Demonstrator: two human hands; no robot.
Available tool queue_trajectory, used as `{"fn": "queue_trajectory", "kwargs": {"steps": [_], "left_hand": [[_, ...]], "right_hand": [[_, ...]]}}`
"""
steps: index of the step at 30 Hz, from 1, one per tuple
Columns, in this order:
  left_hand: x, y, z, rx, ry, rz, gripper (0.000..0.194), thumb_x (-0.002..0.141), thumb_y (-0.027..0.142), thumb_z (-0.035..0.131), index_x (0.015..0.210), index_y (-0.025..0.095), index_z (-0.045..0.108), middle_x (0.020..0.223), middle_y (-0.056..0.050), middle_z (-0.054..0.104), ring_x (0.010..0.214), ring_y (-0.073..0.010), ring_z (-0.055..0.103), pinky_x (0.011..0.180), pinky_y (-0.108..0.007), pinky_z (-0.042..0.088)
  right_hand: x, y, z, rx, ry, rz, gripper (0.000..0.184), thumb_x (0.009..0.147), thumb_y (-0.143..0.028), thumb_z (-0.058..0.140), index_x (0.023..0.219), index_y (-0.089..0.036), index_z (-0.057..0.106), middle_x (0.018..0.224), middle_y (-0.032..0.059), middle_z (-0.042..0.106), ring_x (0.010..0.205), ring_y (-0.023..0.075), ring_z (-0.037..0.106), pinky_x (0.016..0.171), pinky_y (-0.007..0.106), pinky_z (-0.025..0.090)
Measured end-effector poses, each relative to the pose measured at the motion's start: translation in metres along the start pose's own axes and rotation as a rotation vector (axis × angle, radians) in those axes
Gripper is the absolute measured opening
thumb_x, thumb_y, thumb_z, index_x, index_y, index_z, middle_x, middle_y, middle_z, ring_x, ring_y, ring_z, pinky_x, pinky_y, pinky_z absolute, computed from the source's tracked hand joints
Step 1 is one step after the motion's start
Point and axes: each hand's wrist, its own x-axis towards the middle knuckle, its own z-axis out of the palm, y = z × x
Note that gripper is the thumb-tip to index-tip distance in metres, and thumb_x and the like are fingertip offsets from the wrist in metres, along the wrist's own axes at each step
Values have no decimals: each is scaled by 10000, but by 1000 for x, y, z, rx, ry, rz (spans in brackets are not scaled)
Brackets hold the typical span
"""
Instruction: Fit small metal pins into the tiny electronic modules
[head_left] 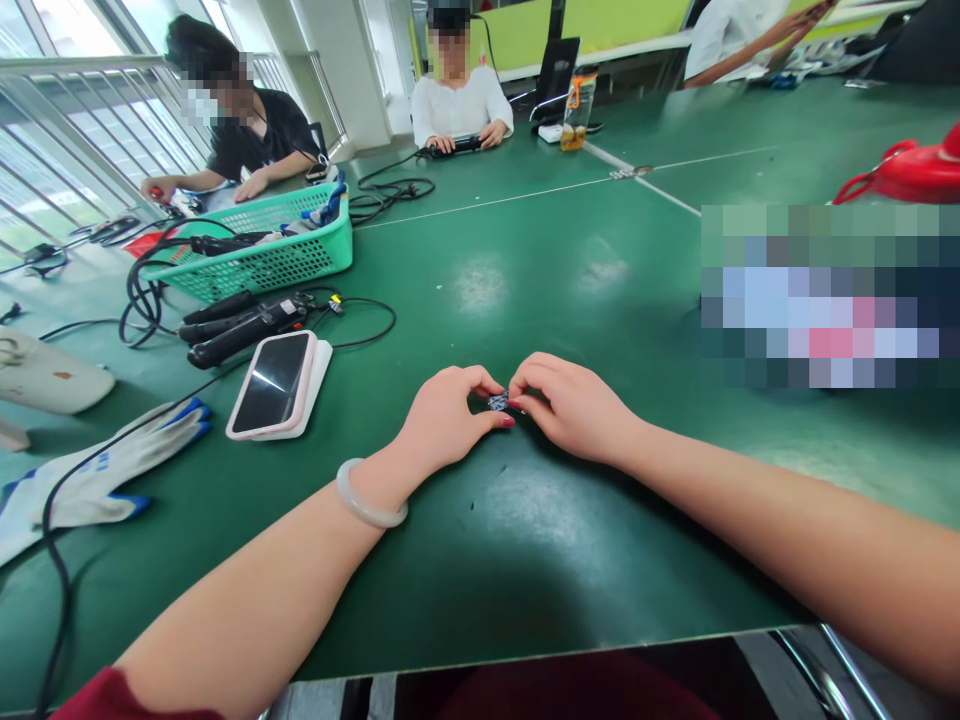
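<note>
A small flat piece with a dark blue and white pattern (498, 402) is just above or on the green table (480, 560), in front of me; its kind is too small to tell. My left hand (444, 418), with a pale bangle (367, 500) at the wrist, grips the piece between thumb and index finger. From the other side my right hand (576, 405) has its thumb and index finger pinched together at the piece's right edge. What lies between the right fingertips is hidden. Both hands rest low, close to the tabletop.
Left of my hands lie a phone (274, 383), a black curling-iron-like tool (251, 325), cables and a white-and-blue glove (120, 465). Behind them stands a green basket (277, 262). A bottle (577, 110) and several seated people are farther back. A red object (911, 172) is at right.
</note>
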Motion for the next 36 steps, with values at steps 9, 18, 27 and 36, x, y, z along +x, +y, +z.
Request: {"fn": "queue_trajectory", "kwargs": {"steps": [9,18,27,36], "left_hand": [[-1,2,-1,-3,-15,29,204,658,349,743,804,241,651,830,15,669,845,-183,580,762,-314,441],[0,2,-2,-36,-29,22,198,659,345,741,795,233,651,825,16,672,844,-179,587,757,-308,440],[0,-1,-1,-132,-2,-23,233,635,346,754,807,226,652,825,10,683,831,-175,603,787,-317,459],[6,-14,-2,-182,115,-137,183,679,270,705,839,209,642,889,-4,708,831,-160,634,798,-313,474]], "right_hand": [[-1,-4,0,-83,-20,-61,161,895,-235,494,840,-185,636,889,50,635,818,164,579,742,294,450],[-1,-5,-2,-85,-25,-72,193,900,-244,488,850,-178,662,882,53,645,808,164,587,740,298,464],[-3,-2,-4,29,81,-30,211,880,-199,492,840,-204,699,862,38,671,784,149,612,722,274,482],[-5,-2,2,-93,-22,-119,223,898,-232,488,964,-205,699,931,57,650,837,176,588,765,321,482]]}}
